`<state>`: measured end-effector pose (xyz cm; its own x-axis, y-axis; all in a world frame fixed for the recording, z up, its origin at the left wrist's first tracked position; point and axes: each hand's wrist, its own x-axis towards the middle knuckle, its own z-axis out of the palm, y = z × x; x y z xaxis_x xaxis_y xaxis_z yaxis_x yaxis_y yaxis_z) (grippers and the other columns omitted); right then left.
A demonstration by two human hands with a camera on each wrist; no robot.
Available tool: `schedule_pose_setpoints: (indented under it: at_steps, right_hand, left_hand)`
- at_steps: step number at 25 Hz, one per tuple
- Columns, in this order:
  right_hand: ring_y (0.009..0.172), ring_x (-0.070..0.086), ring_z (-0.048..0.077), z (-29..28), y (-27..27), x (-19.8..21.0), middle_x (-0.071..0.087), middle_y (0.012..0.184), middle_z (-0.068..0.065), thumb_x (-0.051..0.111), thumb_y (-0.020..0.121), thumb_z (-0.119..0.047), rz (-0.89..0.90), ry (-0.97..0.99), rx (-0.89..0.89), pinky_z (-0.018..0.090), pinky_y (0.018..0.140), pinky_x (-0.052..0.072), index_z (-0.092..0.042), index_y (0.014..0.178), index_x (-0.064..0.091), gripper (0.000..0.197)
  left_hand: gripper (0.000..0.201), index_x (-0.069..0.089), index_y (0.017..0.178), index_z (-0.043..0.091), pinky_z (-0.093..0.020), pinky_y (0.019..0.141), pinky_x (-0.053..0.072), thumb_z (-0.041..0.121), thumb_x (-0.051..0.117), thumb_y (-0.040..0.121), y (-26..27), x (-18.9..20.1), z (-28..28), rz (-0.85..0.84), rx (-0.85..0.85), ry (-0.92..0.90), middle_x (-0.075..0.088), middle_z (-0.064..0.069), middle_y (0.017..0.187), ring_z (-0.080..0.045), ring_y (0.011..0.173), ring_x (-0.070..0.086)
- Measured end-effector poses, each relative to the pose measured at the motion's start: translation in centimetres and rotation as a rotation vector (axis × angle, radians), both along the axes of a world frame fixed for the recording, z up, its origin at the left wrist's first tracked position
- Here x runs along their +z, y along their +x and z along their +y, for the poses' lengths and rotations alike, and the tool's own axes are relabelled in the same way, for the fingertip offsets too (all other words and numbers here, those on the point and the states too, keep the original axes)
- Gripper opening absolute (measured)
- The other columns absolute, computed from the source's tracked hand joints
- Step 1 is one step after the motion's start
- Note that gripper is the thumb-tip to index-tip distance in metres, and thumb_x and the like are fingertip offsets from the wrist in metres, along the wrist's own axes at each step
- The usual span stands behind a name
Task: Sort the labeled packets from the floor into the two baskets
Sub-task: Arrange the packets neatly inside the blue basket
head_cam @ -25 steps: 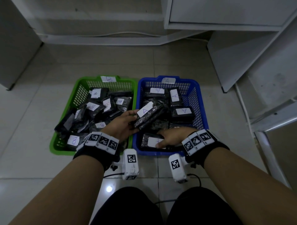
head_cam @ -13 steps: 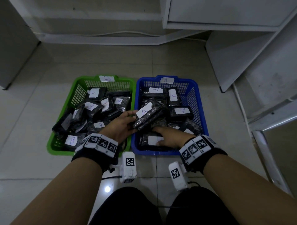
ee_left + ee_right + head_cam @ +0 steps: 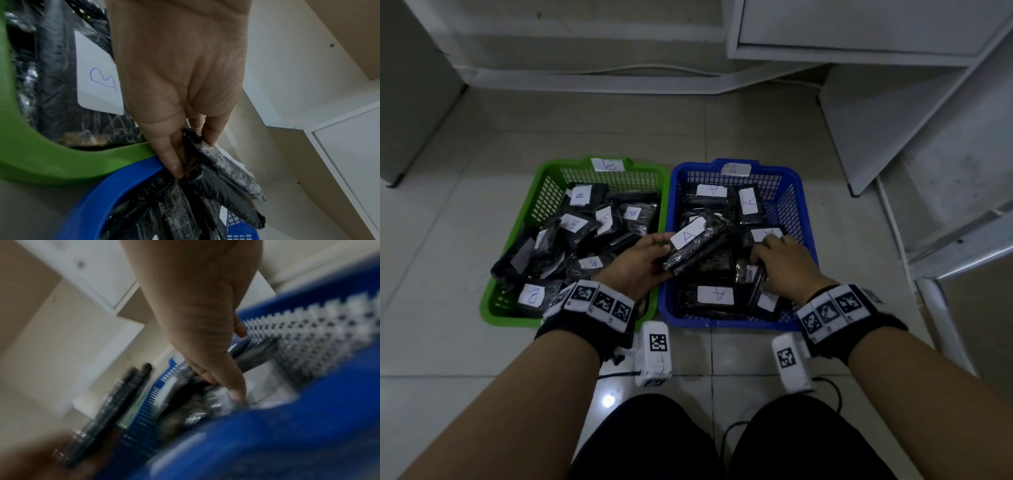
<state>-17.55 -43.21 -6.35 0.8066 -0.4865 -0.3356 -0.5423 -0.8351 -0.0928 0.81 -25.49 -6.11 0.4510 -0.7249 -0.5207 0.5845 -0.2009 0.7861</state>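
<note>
A green basket (image 3: 493,308) tagged B stands on the left and a blue basket (image 3: 722,322) tagged A on the right, both full of black packets with white labels. My left hand (image 3: 661,246) grips a small stack of black packets (image 3: 698,246) with an A label on top, over the blue basket's left rim. In the left wrist view the fingers (image 3: 174,162) clamp those packets (image 3: 226,186) above both rims. My right hand (image 3: 774,257) reaches into the blue basket, fingers curled on a packet (image 3: 756,287) standing on edge. In the blurred right wrist view, thumb and fingers (image 3: 236,391) pinch it.
White shelving (image 3: 893,120) leans close on the right of the blue basket, and a grey cabinet (image 3: 407,85) stands at the far left. A cable (image 3: 619,70) runs along the back wall. Tiled floor surrounds the baskets; my knees (image 3: 654,438) are just below them.
My right hand has moved from the front packet of the blue basket to its right middle and curled onto a packet there. The left hand has kept hold of its A stack.
</note>
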Motion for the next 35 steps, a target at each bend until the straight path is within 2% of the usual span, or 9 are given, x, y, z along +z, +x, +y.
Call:
schedule_pose_setpoints:
  at_steps: [4, 9, 12, 15, 19, 24, 27, 31, 35]
  right_hand:
    - [0.114, 0.038, 0.029, -0.7, -1.8, -0.1, 0.04, 0.12, 0.006, 0.073, 0.074, -0.011, 0.061, -0.015, 0.057, 0.036, 0.083, 0.042, -0.022, 0.125, 0.046, 0.059]
    - [0.107, 0.044, 0.027, -3.2, -0.8, 2.3, 0.04, 0.104, 0.003, 0.063, 0.086, -0.012, 0.091, 0.113, 0.068, 0.027, 0.077, 0.033, -0.018, 0.107, 0.06, 0.022]
    - [0.099, 0.05, 0.027, -4.2, -0.3, 2.6, 0.047, 0.112, 0.011, 0.055, 0.092, -0.012, 0.048, 0.171, -0.061, 0.027, 0.074, 0.033, -0.011, 0.107, 0.054, 0.015]
    - [0.11, 0.048, 0.032, -3.5, 0.4, 1.0, 0.042, 0.128, 0.02, 0.045, 0.096, -0.008, 0.125, 0.091, -0.089, 0.032, 0.086, 0.04, -0.003, 0.123, 0.048, 0.028]
    - [0.131, 0.031, 0.033, -2.0, 1.1, -0.7, 0.029, 0.145, 0.017, 0.037, 0.097, -0.009, 0.145, -0.01, -0.083, 0.041, 0.101, 0.037, -0.001, 0.132, 0.043, 0.036]
    - [0.126, 0.036, 0.036, -2.0, 1.1, -0.8, 0.022, 0.144, 0.015, 0.067, 0.082, -0.033, 0.305, 0.081, -0.059, 0.044, 0.101, 0.043, -0.02, 0.144, 0.03, 0.074]
    - [0.133, 0.024, 0.035, -1.7, 1.2, -1.1, 0.027, 0.144, 0.011, 0.073, 0.07, -0.056, 0.366, -0.006, 0.034, 0.049, 0.109, 0.032, -0.029, 0.145, 0.03, 0.09]
    - [0.124, 0.037, 0.025, -1.4, 0.9, -0.4, 0.054, 0.122, -0.001, 0.075, 0.06, -0.059, 0.198, -0.152, 0.081, 0.053, 0.108, 0.018, -0.032, 0.121, 0.051, 0.071]
    - [0.102, 0.052, 0.021, -1.6, 0.6, 1.6, 0.06, 0.091, -0.002, 0.071, 0.068, -0.057, -0.012, -0.218, 0.075, 0.042, 0.099, 0.022, -0.029, 0.099, 0.054, 0.046]
  left_hand:
    - [0.028, 0.05, 0.119, 0.014, -0.023, 0.062, 0.057, 0.002, 0.037, 0.097, -0.1, 0.0, 0.0, -0.016, -0.004, 0.007, 0.062, -0.002, 0.097, -0.013, 0.083, 0.059]
    - [0.027, 0.052, 0.115, 0.015, -0.023, 0.062, 0.057, 0.002, 0.037, 0.097, -0.1, 0.1, -0.1, -0.023, -0.005, 0.003, 0.062, -0.002, 0.098, -0.013, 0.085, 0.059]
    - [0.025, 0.054, 0.108, 0.016, -0.023, 0.061, 0.057, 0.002, 0.037, 0.097, -0.2, 0.2, -0.1, -0.024, -0.003, 0.008, 0.062, -0.002, 0.098, -0.013, 0.085, 0.059]
    - [0.025, 0.055, 0.104, 0.017, -0.023, 0.06, 0.057, 0.002, 0.037, 0.097, -0.2, 0.2, -0.2, -0.028, 0.003, 0.012, 0.062, -0.002, 0.096, -0.013, 0.083, 0.059]
    - [0.024, 0.054, 0.107, 0.015, -0.022, 0.06, 0.057, 0.002, 0.036, 0.097, -0.3, 0.2, -0.1, -0.027, 0.005, 0.008, 0.062, -0.002, 0.096, -0.013, 0.083, 0.059]
    - [0.023, 0.054, 0.109, 0.015, -0.025, 0.068, 0.057, 0.003, 0.039, 0.096, -0.1, -0.1, 0.0, -0.023, -0.003, 0.002, 0.063, -0.003, 0.097, -0.014, 0.084, 0.059]
    - [0.023, 0.054, 0.108, 0.016, -0.027, 0.07, 0.056, 0.003, 0.039, 0.096, -0.1, -0.1, -0.1, -0.026, -0.005, 0.008, 0.062, -0.002, 0.097, -0.014, 0.085, 0.059]
    - [0.024, 0.052, 0.111, 0.016, -0.024, 0.065, 0.057, 0.003, 0.039, 0.096, -0.2, 0.1, -0.1, -0.024, -0.004, 0.004, 0.062, -0.002, 0.099, -0.014, 0.086, 0.059]
    - [0.024, 0.054, 0.107, 0.017, -0.024, 0.066, 0.057, 0.002, 0.039, 0.096, -0.2, -0.1, -0.1, -0.022, 0.007, -0.004, 0.062, -0.002, 0.098, -0.013, 0.085, 0.059]
